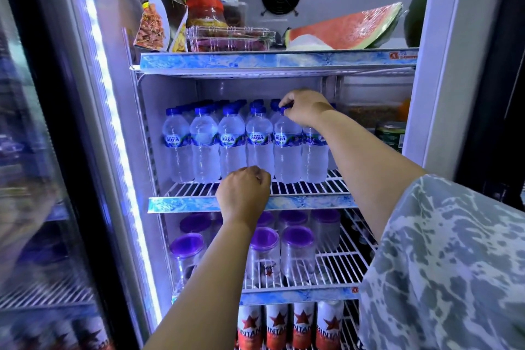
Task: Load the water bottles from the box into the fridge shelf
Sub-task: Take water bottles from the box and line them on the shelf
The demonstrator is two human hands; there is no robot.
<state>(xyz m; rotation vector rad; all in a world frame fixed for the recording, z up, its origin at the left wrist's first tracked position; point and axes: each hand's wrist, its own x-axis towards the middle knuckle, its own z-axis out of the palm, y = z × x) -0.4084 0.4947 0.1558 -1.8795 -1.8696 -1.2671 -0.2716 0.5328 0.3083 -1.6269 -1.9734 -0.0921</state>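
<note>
An open fridge [443,37] is seen, its middle wire shelf [338,179] already stocked several rows deep with water bottles [204,145], so the loading is judged well advanced, though bare wire is left at the right end and the box is not in view, so what remains cannot be told. The right hand [305,108] is curled over the blue cap of a front-row bottle [287,150], pinching it as it is stood in line. The left hand [243,193] is held in a loose fist at the shelf's front edge, and whether anything is gripped in it cannot be told.
</note>
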